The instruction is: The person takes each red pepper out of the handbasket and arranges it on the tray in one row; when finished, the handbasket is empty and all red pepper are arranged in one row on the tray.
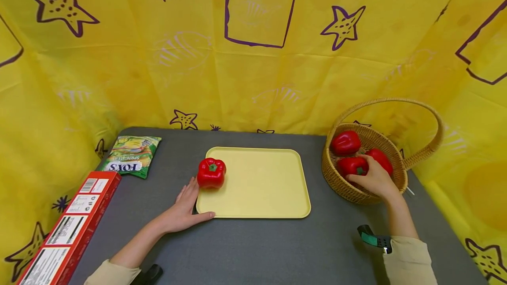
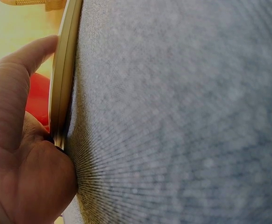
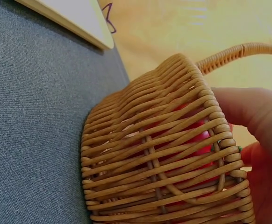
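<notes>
My left hand [image 1: 183,211] rests at the near left corner of a pale yellow tray [image 1: 261,184], fingers straight along its left side and thumb at the front rim. A red bell pepper [image 1: 211,174] with a green stem sits on the tray's left part, right by those fingertips. Over on the right, my right hand [image 1: 376,180] reaches into a wicker basket [image 1: 343,187] and grips a red bell pepper [image 1: 350,166] between thumb and fingers. Two more red peppers lie in the basket, one behind [image 1: 346,142] and one partly hidden by the hand [image 1: 381,159]. In the right wrist view the basket wall [image 3: 154,158] hides most of the held pepper.
The basket's tall arched handle [image 1: 429,144] rises over its right side. A green snack packet [image 1: 132,155] lies at the back left of the grey table [image 1: 253,250], with a long red box [image 1: 73,225] along the left edge. Yellow patterned cloth [image 1: 253,74] hangs around the table.
</notes>
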A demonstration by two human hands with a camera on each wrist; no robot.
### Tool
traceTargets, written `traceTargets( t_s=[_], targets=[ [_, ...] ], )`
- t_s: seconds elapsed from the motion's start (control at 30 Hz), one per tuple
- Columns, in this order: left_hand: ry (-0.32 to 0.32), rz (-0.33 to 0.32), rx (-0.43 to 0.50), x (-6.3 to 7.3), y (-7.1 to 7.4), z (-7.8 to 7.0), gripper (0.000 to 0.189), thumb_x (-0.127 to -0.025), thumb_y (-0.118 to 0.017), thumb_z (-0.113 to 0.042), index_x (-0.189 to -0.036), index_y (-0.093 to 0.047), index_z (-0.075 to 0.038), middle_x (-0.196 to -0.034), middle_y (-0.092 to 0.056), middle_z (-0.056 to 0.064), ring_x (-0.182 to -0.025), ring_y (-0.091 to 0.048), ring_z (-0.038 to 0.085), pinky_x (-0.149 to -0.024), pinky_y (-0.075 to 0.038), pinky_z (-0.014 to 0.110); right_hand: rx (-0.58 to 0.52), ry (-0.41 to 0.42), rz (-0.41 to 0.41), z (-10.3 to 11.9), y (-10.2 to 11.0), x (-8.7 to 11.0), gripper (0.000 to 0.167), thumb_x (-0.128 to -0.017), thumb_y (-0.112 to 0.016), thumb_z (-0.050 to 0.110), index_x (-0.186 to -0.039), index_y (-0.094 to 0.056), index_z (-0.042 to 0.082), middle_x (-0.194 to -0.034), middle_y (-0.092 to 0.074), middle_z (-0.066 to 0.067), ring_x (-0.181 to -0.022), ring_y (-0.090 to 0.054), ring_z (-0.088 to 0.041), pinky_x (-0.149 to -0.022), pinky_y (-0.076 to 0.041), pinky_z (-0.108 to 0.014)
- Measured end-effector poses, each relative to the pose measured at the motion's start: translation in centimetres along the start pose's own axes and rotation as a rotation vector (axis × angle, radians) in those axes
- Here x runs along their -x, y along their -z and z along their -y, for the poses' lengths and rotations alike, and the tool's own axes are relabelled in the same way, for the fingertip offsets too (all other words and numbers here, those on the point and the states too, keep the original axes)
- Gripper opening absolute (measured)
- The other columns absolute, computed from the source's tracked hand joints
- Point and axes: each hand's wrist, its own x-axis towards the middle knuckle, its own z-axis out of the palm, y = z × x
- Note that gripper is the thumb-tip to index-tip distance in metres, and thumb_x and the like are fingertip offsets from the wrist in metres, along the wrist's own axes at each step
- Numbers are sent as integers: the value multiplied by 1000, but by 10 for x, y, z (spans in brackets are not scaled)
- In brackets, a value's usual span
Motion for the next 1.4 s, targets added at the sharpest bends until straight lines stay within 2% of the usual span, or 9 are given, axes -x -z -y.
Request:
traceTargets(
  t_s=[0.1,0.33,0.67,0.93,1.13,1.4],
  targets=[
    [3,1,-3,0,0,0,108,-85,-70,-48,-155,-4,1,-160,-1,24,-146,7,42,-111,3,63,19,-6,3,0,1,-2,86,-86,-70,33,-143,-25,-13,-135,-39,-40,-117,-43,-55,-96,-36,-67],
    [-6,-6,-1,0,1,-1,108,-85,-71,-47,-155,-5,0,-160,-2,23,-145,6,43,-110,2,64,-11,-85,3,2,1,-3,90,-87,-69,42,-140,-19,-11,-129,-42,-42,-112,-48,-55,-92,-42,-62],
    [5,5,6,1,1,-2,108,-85,-71,-47,-155,-4,1,-160,-2,24,-145,7,43,-110,3,64,1,-42,-26,5,2,-5,87,-89,-66,42,-141,-27,-15,-133,-41,-39,-117,-44,-53,-94,-39,-65],
    [0,3,11,1,2,-3,107,-85,-71,-46,-155,-4,2,-160,-2,24,-145,7,43,-110,3,64,-31,-104,-49,5,-1,-5,89,-88,-65,49,-143,-27,-9,-133,-41,-37,-117,-44,-53,-93,-40,-63],
    [3,5,9,0,1,-2,107,-85,-70,-47,-155,-4,2,-160,-1,24,-145,7,43,-110,3,64,-31,-112,-87,10,-1,-3,90,-88,-63,56,-144,-32,-7,-133,-44,-35,-113,-46,-51,-89,-44,-61],
    [4,5,9,0,1,-3,107,-85,-70,-47,-155,-4,2,-160,-2,24,-145,7,43,-110,3,64,-69,-112,-181,15,-1,2,86,-89,-62,56,-146,-35,-2,-137,-44,-33,-115,-44,-50,-88,-42,-62]
  ],
)
